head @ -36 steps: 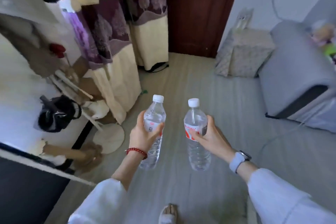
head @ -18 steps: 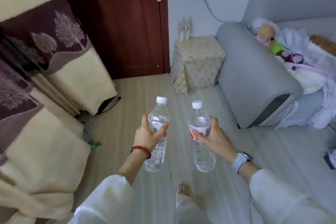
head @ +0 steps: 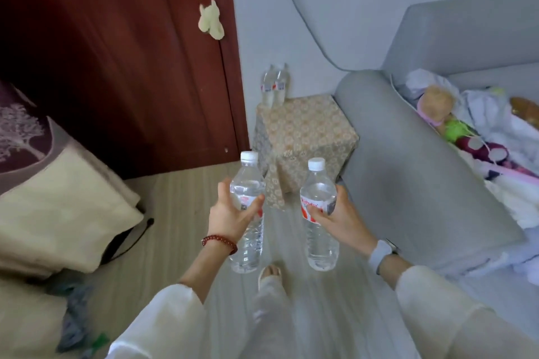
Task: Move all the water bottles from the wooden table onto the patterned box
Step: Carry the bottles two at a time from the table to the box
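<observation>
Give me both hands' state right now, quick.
Left hand: closed around a water bottle, upright.
Right hand: closed around a second water bottle, upright.

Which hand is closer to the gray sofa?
The right hand, holding its bottle just beside the gray sofa armrest. The left hand, gripping the other bottle, is farther away, toward the door side.

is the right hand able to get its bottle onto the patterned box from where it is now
Probably not yet. The right hand holds its bottle over the floor, short of the patterned box. Nothing blocks the way, and the box top has bare space in front of the two bottles at its back corner.
</observation>
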